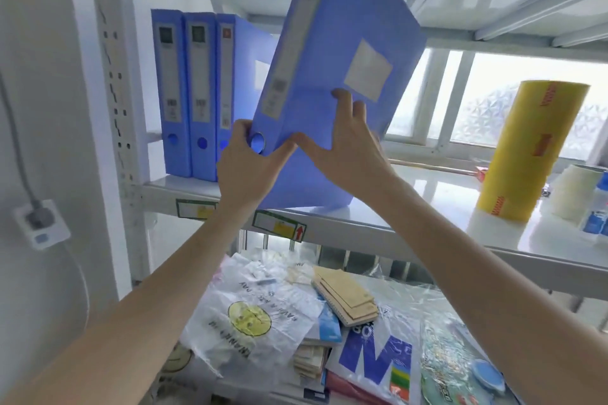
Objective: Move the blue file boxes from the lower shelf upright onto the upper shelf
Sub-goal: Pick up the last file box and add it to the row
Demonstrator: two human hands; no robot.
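Observation:
I hold a blue file box (329, 52) in both hands, tilted with its top leaning right, its lower corner over the upper shelf (427, 194). My left hand (246, 171) grips the bottom of its spine by the round finger hole. My right hand (348, 145) presses flat on its broad side below a white label. Three blue file boxes (194, 92) stand upright at the shelf's left end, just left of the held box.
A tall yellow roll (529, 151) and small containers (589, 204) stand on the upper shelf at the right. The lower shelf holds plastic bags (253, 316), notebooks (345, 299) and papers. A white shelf post (118, 108) rises at left, beside a wall socket (41, 223).

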